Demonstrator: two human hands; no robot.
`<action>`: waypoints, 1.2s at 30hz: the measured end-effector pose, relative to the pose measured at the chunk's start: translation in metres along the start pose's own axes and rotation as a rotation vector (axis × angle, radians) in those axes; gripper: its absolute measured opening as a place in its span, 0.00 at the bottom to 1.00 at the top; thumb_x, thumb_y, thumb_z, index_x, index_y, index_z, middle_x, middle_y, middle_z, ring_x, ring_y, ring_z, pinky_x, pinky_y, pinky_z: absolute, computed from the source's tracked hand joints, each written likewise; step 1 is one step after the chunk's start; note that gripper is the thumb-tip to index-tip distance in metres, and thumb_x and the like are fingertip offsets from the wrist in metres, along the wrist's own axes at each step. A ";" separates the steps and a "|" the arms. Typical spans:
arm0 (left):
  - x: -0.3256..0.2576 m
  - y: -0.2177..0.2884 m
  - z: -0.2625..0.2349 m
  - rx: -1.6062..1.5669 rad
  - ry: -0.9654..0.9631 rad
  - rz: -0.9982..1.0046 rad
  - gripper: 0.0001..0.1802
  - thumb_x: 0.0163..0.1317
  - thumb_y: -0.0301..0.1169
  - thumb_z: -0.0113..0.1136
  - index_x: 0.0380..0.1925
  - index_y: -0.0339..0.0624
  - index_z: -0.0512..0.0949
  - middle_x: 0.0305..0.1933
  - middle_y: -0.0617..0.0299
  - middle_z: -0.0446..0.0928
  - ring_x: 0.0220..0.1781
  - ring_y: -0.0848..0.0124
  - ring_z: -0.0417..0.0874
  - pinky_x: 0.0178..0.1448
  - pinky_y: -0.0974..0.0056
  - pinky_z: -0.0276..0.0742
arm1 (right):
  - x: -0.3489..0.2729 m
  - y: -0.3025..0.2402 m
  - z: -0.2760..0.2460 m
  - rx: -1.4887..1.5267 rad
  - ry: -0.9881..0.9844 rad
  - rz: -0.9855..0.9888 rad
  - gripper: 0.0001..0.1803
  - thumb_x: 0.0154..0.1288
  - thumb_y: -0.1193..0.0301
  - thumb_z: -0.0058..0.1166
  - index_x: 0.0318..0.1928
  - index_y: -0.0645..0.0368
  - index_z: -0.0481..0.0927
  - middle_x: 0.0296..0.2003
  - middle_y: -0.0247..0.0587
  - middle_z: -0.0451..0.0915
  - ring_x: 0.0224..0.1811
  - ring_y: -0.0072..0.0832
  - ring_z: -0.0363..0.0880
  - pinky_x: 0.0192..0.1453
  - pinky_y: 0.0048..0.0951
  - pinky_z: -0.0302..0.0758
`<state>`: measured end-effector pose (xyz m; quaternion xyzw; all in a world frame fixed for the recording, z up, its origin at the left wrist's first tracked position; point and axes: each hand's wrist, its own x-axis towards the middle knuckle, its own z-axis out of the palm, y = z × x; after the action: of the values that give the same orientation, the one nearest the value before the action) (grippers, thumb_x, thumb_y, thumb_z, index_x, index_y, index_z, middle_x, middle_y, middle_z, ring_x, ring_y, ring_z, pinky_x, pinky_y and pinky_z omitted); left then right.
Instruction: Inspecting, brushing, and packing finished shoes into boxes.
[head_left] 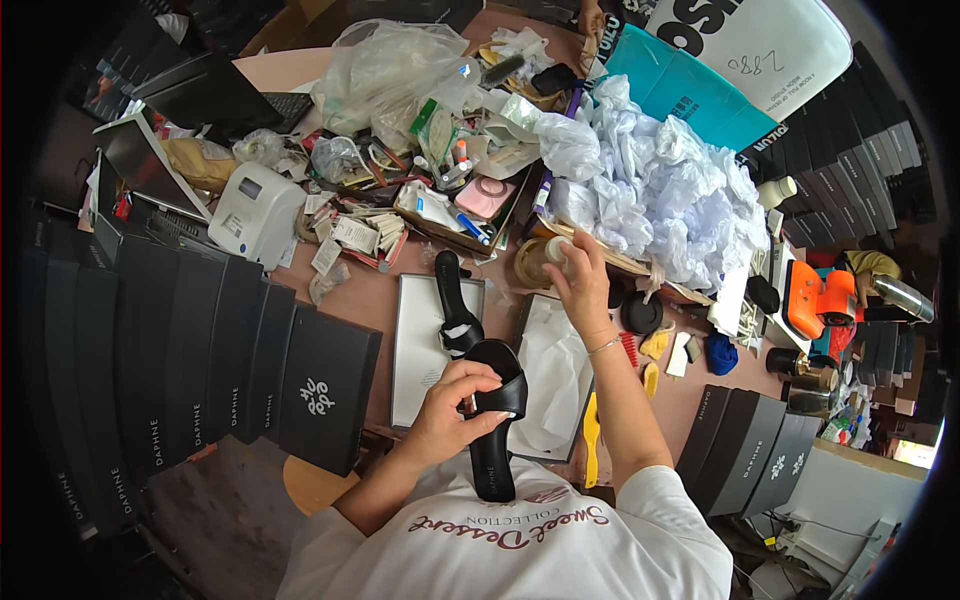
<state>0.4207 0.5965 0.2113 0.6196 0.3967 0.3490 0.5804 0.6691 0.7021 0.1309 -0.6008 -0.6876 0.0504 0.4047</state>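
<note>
My left hand [452,408] is closed round the strap of a black slide sandal [492,455], held upright before my shirt. The second black sandal [453,290] lies in a shallow white box lid [412,340] on the table. My right hand [583,288] reaches forward, its fingers round the white top of a bottle [530,264] with amber contents. Part of that top is hidden by the fingers. An open box with white tissue paper [548,375] lies between my arms.
Stacked black shoe boxes [330,390] line the left, with more boxes [735,450] at the right. Crumpled white plastic bags [660,175] fill a carton at the back. A yellow-handled tool [591,440], a label printer [255,215] and an orange device [818,295] stand or lie around.
</note>
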 end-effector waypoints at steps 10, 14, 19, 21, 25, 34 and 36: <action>-0.007 0.014 -0.002 0.034 -0.016 0.022 0.18 0.48 0.25 0.70 0.41 0.39 0.78 0.49 0.61 0.72 0.42 0.74 0.74 0.35 0.73 0.70 | -0.045 0.036 -0.053 0.899 0.744 0.722 0.11 0.65 0.73 0.56 0.43 0.63 0.70 0.44 0.45 0.77 0.37 0.30 0.81 0.45 0.31 0.81; -0.006 0.018 0.003 -0.004 -0.107 -0.015 0.19 0.47 0.23 0.69 0.40 0.38 0.76 0.50 0.57 0.71 0.52 0.67 0.74 0.52 0.67 0.71 | -0.092 0.075 -0.058 1.226 0.791 0.887 0.14 0.68 0.71 0.54 0.49 0.64 0.70 0.43 0.44 0.78 0.42 0.31 0.79 0.49 0.33 0.80; -0.009 0.022 0.002 0.016 -0.079 0.027 0.18 0.46 0.23 0.71 0.39 0.38 0.77 0.48 0.60 0.72 0.48 0.70 0.73 0.37 0.71 0.72 | -0.027 0.013 -0.038 0.269 0.403 0.219 0.21 0.55 0.77 0.65 0.47 0.63 0.71 0.50 0.49 0.75 0.53 0.36 0.75 0.56 0.34 0.72; -0.011 0.023 0.001 0.050 -0.059 0.070 0.18 0.45 0.24 0.71 0.38 0.39 0.77 0.47 0.62 0.73 0.47 0.72 0.72 0.31 0.73 0.72 | -0.009 -0.005 -0.023 0.051 0.196 -0.005 0.21 0.53 0.76 0.66 0.47 0.60 0.73 0.50 0.53 0.75 0.50 0.47 0.76 0.54 0.36 0.74; 0.002 0.032 -0.009 0.081 -0.137 0.074 0.18 0.44 0.23 0.71 0.37 0.38 0.77 0.46 0.62 0.73 0.48 0.72 0.72 0.32 0.73 0.71 | -0.005 -0.004 0.006 0.040 -0.022 -0.003 0.16 0.57 0.74 0.62 0.47 0.59 0.77 0.46 0.49 0.76 0.44 0.44 0.78 0.47 0.35 0.76; -0.021 0.005 -0.023 -0.151 -0.826 -0.079 0.19 0.45 0.23 0.72 0.40 0.40 0.78 0.47 0.62 0.75 0.49 0.69 0.74 0.48 0.68 0.69 | -0.061 -0.071 -0.105 0.464 -0.323 0.319 0.08 0.62 0.75 0.57 0.41 0.64 0.82 0.32 0.41 0.79 0.35 0.27 0.76 0.40 0.24 0.71; -0.040 0.001 0.002 -0.050 -0.822 -0.094 0.19 0.42 0.22 0.68 0.37 0.39 0.78 0.46 0.63 0.75 0.51 0.69 0.72 0.46 0.68 0.69 | -0.105 -0.100 -0.134 0.645 -0.414 0.422 0.08 0.60 0.76 0.58 0.40 0.63 0.83 0.33 0.39 0.80 0.35 0.26 0.76 0.41 0.24 0.71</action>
<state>0.4048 0.5599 0.2137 0.6744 0.1513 0.0551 0.7206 0.6685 0.5275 0.2238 -0.5482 -0.5654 0.4637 0.4060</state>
